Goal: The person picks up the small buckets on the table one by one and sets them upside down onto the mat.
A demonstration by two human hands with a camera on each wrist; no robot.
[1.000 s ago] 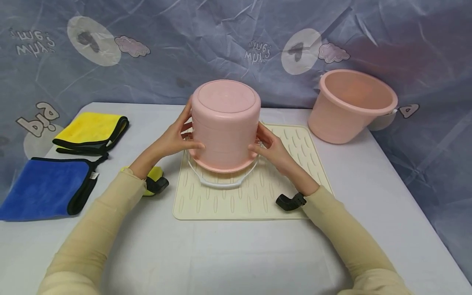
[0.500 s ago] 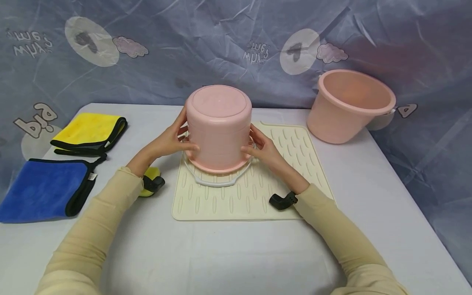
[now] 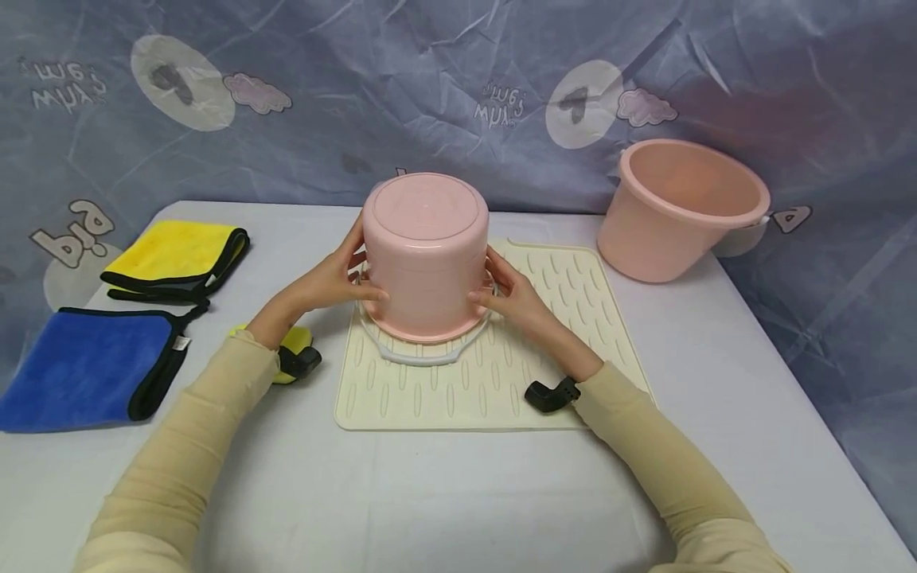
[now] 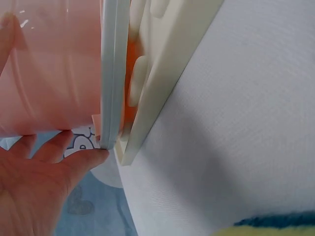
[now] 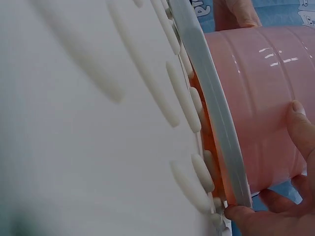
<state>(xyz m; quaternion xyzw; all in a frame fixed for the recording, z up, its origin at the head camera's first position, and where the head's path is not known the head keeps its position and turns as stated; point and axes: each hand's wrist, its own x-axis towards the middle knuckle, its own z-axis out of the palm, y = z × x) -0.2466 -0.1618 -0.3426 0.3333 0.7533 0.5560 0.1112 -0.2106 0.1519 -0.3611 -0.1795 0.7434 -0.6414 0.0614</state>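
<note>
A pink bucket (image 3: pixel 426 263) stands upside down over the cream ribbed drying mat (image 3: pixel 573 334), its round base facing up. Its pale grey handle (image 3: pixel 419 358) hangs down around the front of the rim, close to the mat. My left hand (image 3: pixel 329 278) grips the bucket's left side, thumb in front and fingers spread behind. On the opposite side my right hand (image 3: pixel 519 298) holds it the same way. In the left wrist view, a finger of the left hand (image 4: pixel 39 182) reaches the handle. Whether the rim fully touches the mat is hard to tell.
Another pink bucket (image 3: pixel 677 219) stands upright at the back right, its mouth tilted toward me. At left lie a folded yellow cloth (image 3: pixel 175 251) and a blue cloth (image 3: pixel 96 366), both black-edged. A yellow-green item (image 3: pixel 297 342) sits partly behind my left wrist.
The upside-down bucket has shifted a little left, then slightly lower toward the mat, with both hands keeping their hold. The other bucket and the cloths stay put.
</note>
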